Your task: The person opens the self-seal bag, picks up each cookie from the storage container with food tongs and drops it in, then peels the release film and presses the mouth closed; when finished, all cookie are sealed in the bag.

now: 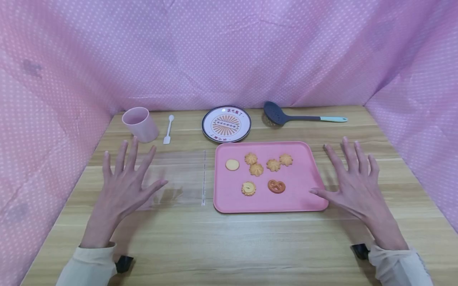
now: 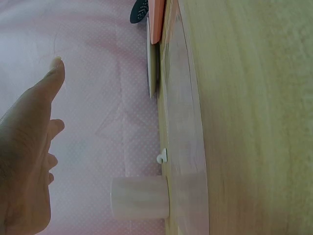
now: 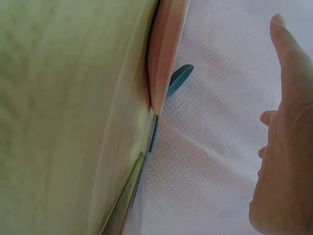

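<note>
Wooden counter [image 1: 229,238] first: the pink tray [image 1: 304,200] of cookies [image 1: 256,169] is parked mid-counter. Left hand [image 1: 123,186] is held well left of the tray, right hand [image 1: 352,184] just beside its right edge, both spread flat, nothing gripped. Tray's probably best kept level if lifted.

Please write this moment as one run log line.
left hand: open, above table | right hand: open, beside pink tray | cookies: on tray

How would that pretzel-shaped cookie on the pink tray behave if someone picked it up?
The pretzel cookie is thin with open loops, so it would probably feel light and stiff but snap easily if squeezed. It lies flat on the smooth tray, so a push would likely slide it rather than roll it. Neither the left hand nor the right hand touches it.
</note>
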Demonstrator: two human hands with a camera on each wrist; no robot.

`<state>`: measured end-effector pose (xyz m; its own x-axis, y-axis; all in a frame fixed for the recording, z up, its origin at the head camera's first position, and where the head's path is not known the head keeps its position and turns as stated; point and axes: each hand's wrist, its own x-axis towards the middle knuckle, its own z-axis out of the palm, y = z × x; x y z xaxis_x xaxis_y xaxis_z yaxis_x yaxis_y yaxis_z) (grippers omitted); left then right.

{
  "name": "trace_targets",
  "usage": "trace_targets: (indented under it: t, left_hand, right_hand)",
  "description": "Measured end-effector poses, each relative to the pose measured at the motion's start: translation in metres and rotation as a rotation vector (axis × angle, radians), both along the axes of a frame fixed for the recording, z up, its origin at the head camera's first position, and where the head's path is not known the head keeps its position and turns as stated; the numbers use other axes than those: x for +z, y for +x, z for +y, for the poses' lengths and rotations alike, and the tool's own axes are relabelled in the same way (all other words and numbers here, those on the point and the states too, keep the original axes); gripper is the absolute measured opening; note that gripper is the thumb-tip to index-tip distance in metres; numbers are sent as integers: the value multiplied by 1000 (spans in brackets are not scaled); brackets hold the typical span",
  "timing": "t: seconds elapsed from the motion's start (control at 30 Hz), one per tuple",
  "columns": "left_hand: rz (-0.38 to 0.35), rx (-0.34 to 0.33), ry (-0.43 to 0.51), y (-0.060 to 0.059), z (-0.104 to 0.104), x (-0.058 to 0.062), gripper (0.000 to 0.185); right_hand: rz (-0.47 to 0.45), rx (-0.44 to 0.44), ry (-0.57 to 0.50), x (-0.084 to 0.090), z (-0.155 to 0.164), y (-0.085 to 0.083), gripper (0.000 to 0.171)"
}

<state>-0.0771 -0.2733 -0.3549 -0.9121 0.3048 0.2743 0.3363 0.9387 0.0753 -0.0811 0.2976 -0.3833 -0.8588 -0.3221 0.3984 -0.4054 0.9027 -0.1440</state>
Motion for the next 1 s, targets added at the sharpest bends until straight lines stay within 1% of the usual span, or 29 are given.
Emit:
trace_targets:
  t: [0.23, 0.5, 0.6, 0.7, 0.83, 0.93, 1.0]
  left_hand:
    - [-13, -10, -1, 0, 3, -1, 89]
    - [2, -32, -1, 1, 3, -3, 91]
    - [30, -53, 2, 0, 3, -4, 96]
    - [49, -72, 8, -1, 3, -5, 98]
    - [34, -88, 31, -3, 4, -7, 91]
    - [4, -108, 68, -4, 6, -9, 84]
    - [-18, -124, 94, -6, 8, -11, 81]
  right_hand:
    - [-23, -12, -4, 0, 0, 1, 115]
    - [27, 12, -3, -3, 1, 2, 115]
    - [27, 18, 5, -2, 0, 2, 116]
    - [-10, 16, 12, 0, -3, 1, 115]
    - [-98, 35, -2, 3, -11, -1, 114]
    - [-132, 88, -38, 4, -22, -4, 109]
    - [-129, 141, -64, 3, -32, -8, 100]
